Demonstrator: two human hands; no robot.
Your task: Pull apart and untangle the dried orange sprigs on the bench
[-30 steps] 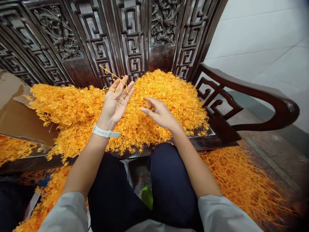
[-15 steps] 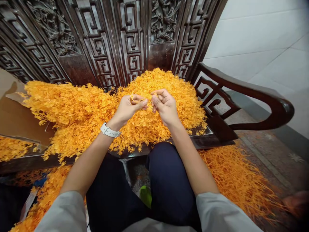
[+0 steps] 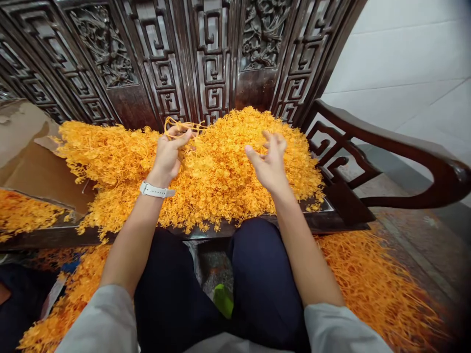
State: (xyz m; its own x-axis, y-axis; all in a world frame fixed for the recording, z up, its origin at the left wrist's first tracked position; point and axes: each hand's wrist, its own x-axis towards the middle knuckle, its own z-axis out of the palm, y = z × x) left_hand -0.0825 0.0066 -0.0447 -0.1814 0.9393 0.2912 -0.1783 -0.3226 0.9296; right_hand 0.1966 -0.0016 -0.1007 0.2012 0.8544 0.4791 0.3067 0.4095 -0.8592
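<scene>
A big heap of orange plastic flower sprigs [image 3: 221,176] covers the seat of a dark carved wooden bench [image 3: 206,59]. My left hand [image 3: 170,152], with a white watch on the wrist, is closed on a thin orange sprig [image 3: 184,126] lifted just above the heap near the bench back. To the right, my right hand [image 3: 270,159] hovers over the heap with its fingers spread and nothing in them.
The bench's curved armrest [image 3: 397,147] stands at the right. More orange stems [image 3: 368,284] lie on the floor at the right and lower left. A brown cardboard sheet [image 3: 25,162] rests at the left. My dark-trousered knees sit against the seat edge.
Half a second ago both hands were pinched together over the heap's middle. Now they are apart: the left has gone up-left with a sprig, the right has opened and shifted right.
</scene>
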